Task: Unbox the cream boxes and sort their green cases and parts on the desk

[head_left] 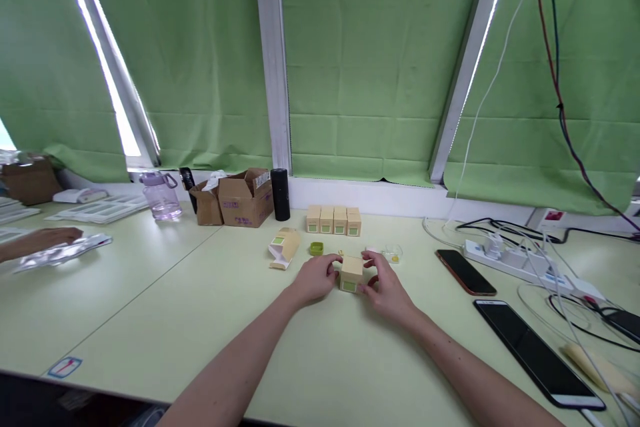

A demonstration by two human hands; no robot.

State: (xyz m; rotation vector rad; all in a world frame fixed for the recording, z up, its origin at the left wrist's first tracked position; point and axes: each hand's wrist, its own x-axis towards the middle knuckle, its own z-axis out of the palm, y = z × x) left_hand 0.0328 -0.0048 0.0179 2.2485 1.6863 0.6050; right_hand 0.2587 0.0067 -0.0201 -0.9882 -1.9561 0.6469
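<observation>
A small tan cardboard box [352,268] with a green label on its front stands upright on the table before me. My left hand [314,278] is closed against its left side, fingers curled. My right hand [387,285] holds the opposite side, thumb low near the label and fingers higher up. Just behind the box are a small green square tray [317,249] and a clear plastic piece [393,253] with something yellow in it. An opened, flattened-looking tan carton [284,248] lies to the left. Farther back, several matching boxes [333,220] stand in a row.
At the back stand a black cylinder [281,195], a brown carton [246,199] and a purple bottle [161,195]. Two phones [537,350] and a power strip [520,263] with cables lie right. Another person's hand [47,240] rests on silvery packaging [65,253] at far left.
</observation>
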